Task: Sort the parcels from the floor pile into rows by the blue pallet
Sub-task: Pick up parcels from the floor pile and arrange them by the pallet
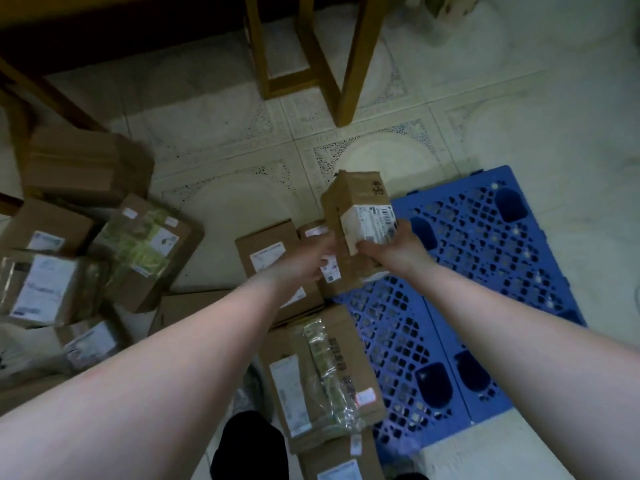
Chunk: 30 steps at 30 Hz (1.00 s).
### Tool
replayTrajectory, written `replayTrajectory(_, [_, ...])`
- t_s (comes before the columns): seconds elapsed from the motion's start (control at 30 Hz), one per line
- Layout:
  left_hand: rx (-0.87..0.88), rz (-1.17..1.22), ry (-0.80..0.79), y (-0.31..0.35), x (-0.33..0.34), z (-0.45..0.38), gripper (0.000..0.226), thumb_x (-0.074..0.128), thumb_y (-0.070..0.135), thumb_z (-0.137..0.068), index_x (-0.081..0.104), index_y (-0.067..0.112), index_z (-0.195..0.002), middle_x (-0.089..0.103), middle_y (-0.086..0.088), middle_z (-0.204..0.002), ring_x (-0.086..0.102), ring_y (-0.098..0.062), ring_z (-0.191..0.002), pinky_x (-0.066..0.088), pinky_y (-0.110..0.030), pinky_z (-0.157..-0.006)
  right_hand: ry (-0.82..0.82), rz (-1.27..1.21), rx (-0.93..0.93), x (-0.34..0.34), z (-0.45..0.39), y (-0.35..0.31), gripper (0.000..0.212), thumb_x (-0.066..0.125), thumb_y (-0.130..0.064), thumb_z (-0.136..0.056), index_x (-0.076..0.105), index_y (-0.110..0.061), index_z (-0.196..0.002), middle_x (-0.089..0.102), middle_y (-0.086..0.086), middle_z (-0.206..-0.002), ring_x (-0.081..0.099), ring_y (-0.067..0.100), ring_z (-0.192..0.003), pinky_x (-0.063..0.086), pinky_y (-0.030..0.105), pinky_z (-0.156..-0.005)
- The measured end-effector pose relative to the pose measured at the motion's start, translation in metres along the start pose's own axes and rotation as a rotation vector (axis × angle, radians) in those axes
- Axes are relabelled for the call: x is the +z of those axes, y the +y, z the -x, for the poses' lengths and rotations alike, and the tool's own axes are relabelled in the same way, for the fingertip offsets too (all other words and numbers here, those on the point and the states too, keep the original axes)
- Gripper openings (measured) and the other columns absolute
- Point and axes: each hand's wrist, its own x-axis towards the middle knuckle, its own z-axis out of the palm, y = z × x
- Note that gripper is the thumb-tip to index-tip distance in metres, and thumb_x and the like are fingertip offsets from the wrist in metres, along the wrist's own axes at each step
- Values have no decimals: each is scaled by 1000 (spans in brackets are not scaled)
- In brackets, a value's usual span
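A: Both the left hand (317,258) and right hand (389,251) are wrapped round the small parcel (356,213), held up over the blue pallet (485,271)'s left edge.

B: Lower it label-up, I'd say, flush beside the row of boxes (273,258) along that edge.

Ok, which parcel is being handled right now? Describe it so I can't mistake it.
Start at the blue pallet on the right of the tiled floor. At its left edge, above the row of boxes, the left hand and right hand hold up a small brown parcel. It alone is off the floor, with a white label facing the camera.
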Motion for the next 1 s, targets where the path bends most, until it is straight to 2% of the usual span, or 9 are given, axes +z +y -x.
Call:
replayTrajectory(0.1, [-27, -237, 196, -18, -4, -17, 47, 44, 46, -100, 57, 15, -133, 61, -11, -130, 56, -27, -121, 45, -38, -105, 34, 124, 42, -9, -4, 20, 89, 77, -49, -74, 36, -14, -144, 36, 8, -140, 48, 23, -121, 46, 34, -100])
replayTrajectory(0.17, [-21, -403, 226, -29, -5, -22, 43, 40, 41, -101, 58, 12, -128, 60, -16, -130, 57, -31, -120, 47, -36, -102, -1, 145, 25, -11, -8, 32, 83, 77, -54, -70, 43, -17, -137, 38, 3, -134, 49, 19, -115, 47, 33, -99])
replayTrajectory(0.23, [-8, -532, 199, -39, -2, -20, 40, 37, 40, -103, 55, 20, -132, 57, -8, -136, 55, -27, -122, 43, -30, -101, -40, 148, 19, -11, -4, 42, 82, 78, -54, -67, 45, -19, -133, 43, 4, -134, 54, 19, -111, 52, 33, -93])
replayTrajectory(0.33, [31, -609, 144, -49, 8, -14, 41, 37, 38, -102, 51, 25, -138, 50, -3, -144, 48, -26, -128, 36, -26, -97, 17, 228, 26, -10, 14, 62, 92, 80, -40, -70, 32, -11, -142, 34, 9, -141, 46, 28, -126, 48, 38, -98])
replayTrajectory(0.53, [11, -781, 3, -60, 39, -13, 40, 46, 32, -95, 51, 26, -134, 57, -3, -132, 54, -20, -100, 43, -29, -80, 47, 351, 188, -4, 67, 127, 82, 78, -43, -73, 30, -12, -132, 37, 11, -132, 48, 34, -119, 49, 45, -93])
replayTrajectory(0.67, [40, -766, 42, -61, 51, -19, 56, 44, 30, -99, 28, 24, -152, 31, -5, -157, 41, -27, -135, 42, -31, -98, -31, 296, 286, 10, 89, 169, 85, 81, -39, -72, 28, -14, -135, 38, 12, -134, 49, 37, -118, 49, 46, -92])
replayTrajectory(0.73, [63, -836, 34, -62, 56, -22, 56, 42, 32, -100, 25, 26, -153, 26, -4, -159, 35, -28, -141, 40, -35, -105, -47, 335, 296, 18, 94, 182, 90, 81, -41, -72, 26, -15, -138, 38, 13, -137, 47, 38, -120, 48, 47, -94])
replayTrajectory(0.9, [91, -961, 34, -75, 60, -31, 47, 43, 32, -95, 41, 27, -142, 48, -8, -138, 55, -28, -111, 50, -32, -78, -152, 389, 260, 45, 86, 202, 100, 79, -38, -77, 16, -13, -151, 31, 15, -145, 40, 39, -130, 43, 47, -103])
replayTrajectory(1.0, [67, -960, 37, -87, 62, -37, 41, 41, 35, -98, 46, 25, -138, 56, -5, -121, 58, -20, -90, 51, -33, -68, -227, 167, 260, 64, 70, 206, 74, 63, -21, -93, 19, -17, -152, 28, 13, -153, 39, 33, -134, 40, 38, -107])
